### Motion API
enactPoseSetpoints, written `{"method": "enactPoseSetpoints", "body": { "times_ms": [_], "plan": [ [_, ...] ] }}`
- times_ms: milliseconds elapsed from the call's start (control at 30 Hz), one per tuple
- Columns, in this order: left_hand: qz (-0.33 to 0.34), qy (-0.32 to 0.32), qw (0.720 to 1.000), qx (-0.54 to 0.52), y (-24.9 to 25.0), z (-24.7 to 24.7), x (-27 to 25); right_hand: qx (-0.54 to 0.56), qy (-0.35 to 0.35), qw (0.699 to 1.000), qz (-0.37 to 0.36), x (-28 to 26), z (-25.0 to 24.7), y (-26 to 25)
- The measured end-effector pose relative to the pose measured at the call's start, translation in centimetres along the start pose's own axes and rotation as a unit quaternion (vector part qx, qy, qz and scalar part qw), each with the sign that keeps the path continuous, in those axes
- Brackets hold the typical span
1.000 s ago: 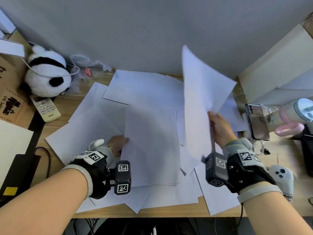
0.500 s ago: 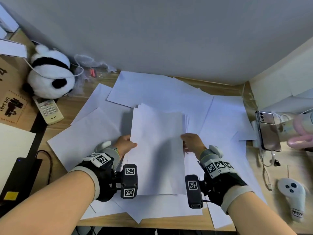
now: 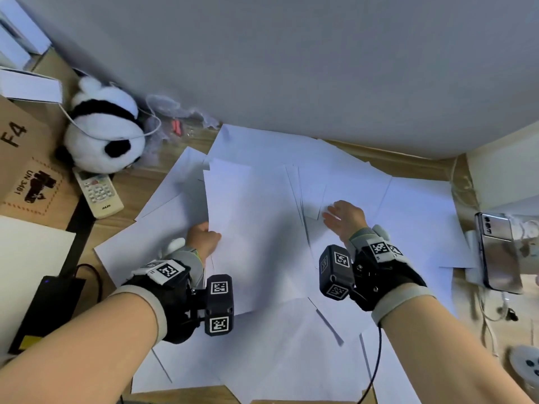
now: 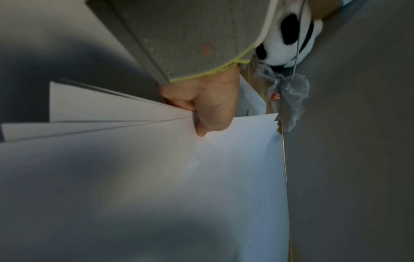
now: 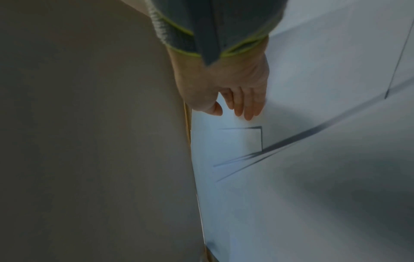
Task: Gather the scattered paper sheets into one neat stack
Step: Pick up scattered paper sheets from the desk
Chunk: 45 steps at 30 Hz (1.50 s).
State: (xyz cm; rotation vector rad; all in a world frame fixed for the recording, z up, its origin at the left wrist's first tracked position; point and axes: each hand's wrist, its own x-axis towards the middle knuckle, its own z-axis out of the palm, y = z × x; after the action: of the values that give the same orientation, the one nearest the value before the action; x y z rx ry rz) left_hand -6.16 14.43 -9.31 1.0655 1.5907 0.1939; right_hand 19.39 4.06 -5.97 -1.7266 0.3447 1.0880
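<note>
White paper sheets [image 3: 414, 205] lie spread over the wooden desk. A rough stack of sheets [image 3: 256, 228] sits in the middle, its edges fanned apart. My left hand [image 3: 204, 237] pinches the stack's left edge, thumb on top; the left wrist view shows the thumb of my left hand [image 4: 208, 117] pressed on the sheets [image 4: 156, 177] and fingers beneath. My right hand [image 3: 341, 217] is just right of the stack, fingers extended over a loose sheet. In the right wrist view my right hand [image 5: 237, 106] has straight fingers and holds nothing above the sheets [image 5: 291, 159].
A panda plush [image 3: 105, 132] and a remote [image 3: 97, 193] sit at the back left beside a cardboard box [image 3: 23, 176]. A phone [image 3: 498, 252] on a stand and a white controller [image 3: 525, 365] are at the right. The grey wall [image 3: 291, 68] stands close behind.
My right hand laid its raised sheet onto the stack, let go and moved right and farther back over a loose sheet. My left hand kept hold of the stack's left edge.
</note>
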Motion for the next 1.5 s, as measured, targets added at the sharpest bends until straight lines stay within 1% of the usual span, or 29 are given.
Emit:
{"method": "enactPoseSetpoints", "body": {
  "times_ms": [67, 133, 267, 367, 433, 500, 567, 667, 733, 800, 900, 967, 1033, 1100, 1167, 1200, 1267, 1333, 1367, 1433, 1500],
  "plan": [
    [0.0, -0.001, 1.0, 0.01, 0.0, 0.0, 0.2, -0.003, -0.021, 1.0, 0.005, 0.2, 0.8, 0.1],
    [-0.003, -0.012, 1.0, 0.017, 0.1, 0.0, 0.2, -0.032, -0.023, 0.999, 0.007, 0.4, 1.4, 0.2],
    [-0.012, -0.032, 0.999, 0.021, 0.1, -0.4, -0.2, -0.175, -0.022, 0.984, 0.005, 0.8, 2.2, 0.7],
    [-0.024, -0.047, 0.998, 0.021, -0.3, -0.9, -0.4, -0.249, -0.013, 0.968, 0.0, 0.7, 2.4, 1.1],
    [-0.031, -0.051, 0.998, 0.017, -0.6, -1.5, -0.6, -0.255, -0.008, 0.967, -0.003, 0.3, 1.6, 1.5],
    [-0.036, -0.048, 0.998, 0.021, -0.9, -2.1, -0.5, -0.241, -0.018, 0.97, 0.003, -0.2, 0.3, 2.0],
    [-0.039, -0.041, 0.998, 0.04, -1.2, -2.5, -0.8, -0.241, -0.052, 0.969, 0.027, -1.3, -1.4, 2.6],
    [-0.043, -0.022, 0.997, 0.062, -1.7, -2.6, -1.0, -0.258, -0.109, 0.956, 0.086, -2.5, -3.8, 3.2],
    [-0.043, -0.02, 0.996, 0.077, -2.0, -2.3, -1.4, -0.251, -0.12, 0.955, 0.101, -3.3, -5.3, 3.6],
    [-0.048, -0.03, 0.994, 0.093, -2.3, -1.7, -1.4, -0.251, -0.098, 0.96, 0.075, -4.2, -6.4, 4.0],
    [-0.039, -0.057, 0.989, 0.129, -2.5, -0.6, -1.8, -0.251, -0.028, 0.967, -0.027, -4.8, -7.7, 5.1],
    [-0.03, -0.078, 0.986, 0.142, -2.2, 0.3, -2.4, -0.203, 0.021, 0.974, -0.1, -4.7, -8.8, 6.0],
    [-0.028, -0.086, 0.983, 0.157, -2.0, 1.0, -3.1, -0.154, 0.075, 0.974, -0.146, -5.1, -10.0, 6.8],
    [-0.032, -0.074, 0.982, 0.172, -2.0, 1.5, -3.7, -0.115, 0.119, 0.97, -0.178, -6.0, -11.0, 7.2],
    [-0.041, -0.059, 0.98, 0.183, -2.1, 1.5, -3.9, -0.061, 0.136, 0.968, -0.203, -6.7, -11.4, 7.1],
    [-0.045, -0.056, 0.983, 0.171, -2.1, 1.7, -4.1, -0.022, 0.138, 0.969, -0.205, -7.2, -11.7, 6.9],
    [-0.051, -0.058, 0.986, 0.146, -2.1, 1.9, -4.1, 0.059, 0.116, 0.973, -0.191, -7.8, -12.0, 6.5],
    [-0.054, -0.077, 0.991, 0.099, -2.1, 2.3, -4.1, 0.108, 0.064, 0.977, -0.171, -8.7, -11.8, 6.5],
    [-0.056, -0.093, 0.991, 0.072, -2.0, 2.5, -4.2, 0.113, 0.035, 0.98, -0.159, -9.1, -11.4, 6.6],
    [-0.06, -0.116, 0.991, 0.02, -2.0, 2.8, -4.3, 0.084, -0.018, 0.989, -0.121, -9.9, -10.3, 7.2],
    [-0.061, -0.115, 0.991, -0.027, -2.5, 3.2, -3.8, 0.011, -0.073, 0.995, -0.064, -10.5, -8.8, 8.1]
  ]
}}
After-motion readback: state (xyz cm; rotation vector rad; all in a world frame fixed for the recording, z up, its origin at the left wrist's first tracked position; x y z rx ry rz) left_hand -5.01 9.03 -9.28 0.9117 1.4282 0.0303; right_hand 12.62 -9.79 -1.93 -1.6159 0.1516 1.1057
